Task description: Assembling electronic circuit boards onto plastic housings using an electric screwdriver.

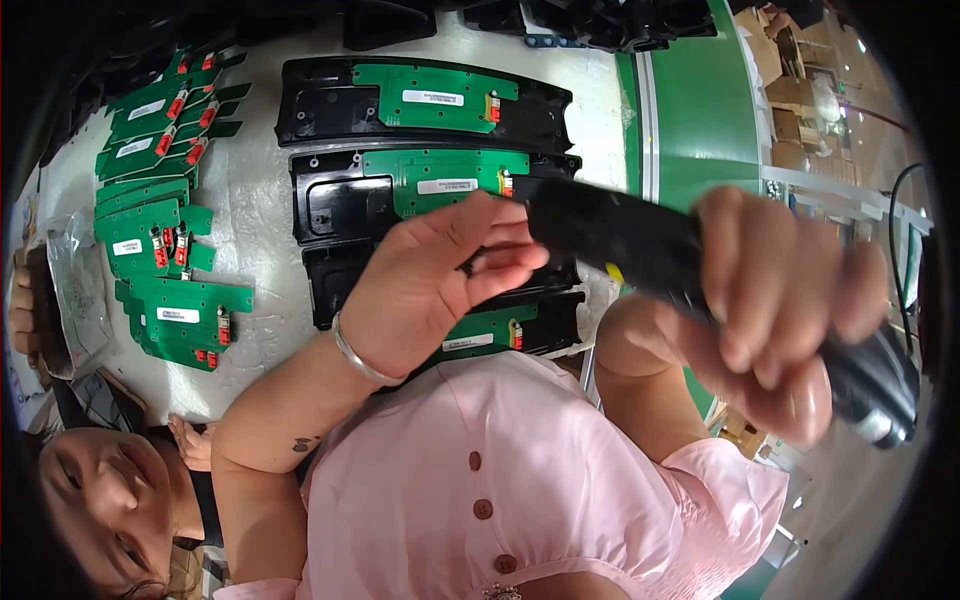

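A long black plastic part [625, 240] with a small yellow mark slants across the front of me, close to the camera. My right hand [775, 300], smeared by motion, has its fingers wrapped round the middle of it. At the part's left end is my left hand [450, 255], its fingers curled and the fingertips against that end. Behind my hands, several black plastic housings [325, 110] lie in a column on the table. Green circuit boards [450, 92] with red-and-white connectors sit in housings there; my left hand and the held part hide some of them.
On the left of the pale table [255, 200] lie overlapping stacks of green circuit boards [180, 315]. A clear plastic bag [80, 290] is beyond them. More black parts [390, 22] line the back. A green surface [700, 120] is at right. Another person [110, 500] is at lower left.
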Demonstrator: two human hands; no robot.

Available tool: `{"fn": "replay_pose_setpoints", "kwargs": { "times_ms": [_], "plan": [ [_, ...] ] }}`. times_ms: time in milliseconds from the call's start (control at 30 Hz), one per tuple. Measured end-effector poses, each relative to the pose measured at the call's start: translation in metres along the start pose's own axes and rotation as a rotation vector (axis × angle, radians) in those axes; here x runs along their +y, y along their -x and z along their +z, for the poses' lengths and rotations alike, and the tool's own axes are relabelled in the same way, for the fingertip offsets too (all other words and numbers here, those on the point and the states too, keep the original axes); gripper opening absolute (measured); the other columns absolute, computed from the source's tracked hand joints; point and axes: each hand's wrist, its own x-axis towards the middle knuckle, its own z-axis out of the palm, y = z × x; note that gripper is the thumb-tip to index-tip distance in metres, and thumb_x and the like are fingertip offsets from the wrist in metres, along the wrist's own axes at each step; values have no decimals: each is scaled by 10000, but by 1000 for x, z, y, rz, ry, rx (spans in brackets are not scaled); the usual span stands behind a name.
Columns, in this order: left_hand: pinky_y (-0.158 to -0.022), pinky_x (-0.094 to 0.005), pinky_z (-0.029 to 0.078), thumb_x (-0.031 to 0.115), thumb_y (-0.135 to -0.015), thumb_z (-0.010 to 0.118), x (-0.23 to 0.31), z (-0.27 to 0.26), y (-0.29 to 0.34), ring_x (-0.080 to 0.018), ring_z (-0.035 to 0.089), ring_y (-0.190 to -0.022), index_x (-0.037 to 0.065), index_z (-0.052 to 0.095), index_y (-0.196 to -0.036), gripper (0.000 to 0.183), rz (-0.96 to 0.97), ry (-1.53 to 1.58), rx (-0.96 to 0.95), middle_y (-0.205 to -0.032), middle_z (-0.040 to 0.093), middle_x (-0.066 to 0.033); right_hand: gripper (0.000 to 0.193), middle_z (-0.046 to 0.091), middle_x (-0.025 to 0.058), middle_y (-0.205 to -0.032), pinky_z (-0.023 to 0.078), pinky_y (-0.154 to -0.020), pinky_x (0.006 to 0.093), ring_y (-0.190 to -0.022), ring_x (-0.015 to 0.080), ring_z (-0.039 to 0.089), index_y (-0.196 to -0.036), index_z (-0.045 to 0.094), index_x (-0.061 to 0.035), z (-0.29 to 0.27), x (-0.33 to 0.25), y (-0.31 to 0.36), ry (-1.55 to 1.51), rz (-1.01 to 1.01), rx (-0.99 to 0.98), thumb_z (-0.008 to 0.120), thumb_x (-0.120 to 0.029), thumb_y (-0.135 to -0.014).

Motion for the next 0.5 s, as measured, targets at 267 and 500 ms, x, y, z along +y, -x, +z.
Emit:
{"fn": "replay_pose_setpoints", "kwargs": {
  "times_ms": [267,500],
  "plan": [
    [-855,-337,430,219,-906,377,-4,11,2,-289,545,-967,-24,419,-1117,325,-56,-230,7,-1055,529,-216,279,353,11,-558,314,-530,282,-475,116,343,-921,472,-26,-16,52,9,224,70,337,398,-83,-659],
    [-690,-230,465,192,-891,431,1,16,5,-170,588,-812,32,510,-999,208,-143,-355,23,-881,597,-97,223,455,69,-579,367,-449,272,-449,142,399,-876,437,16,-16,55,10,141,107,427,465,15,-655]
  ]
}}
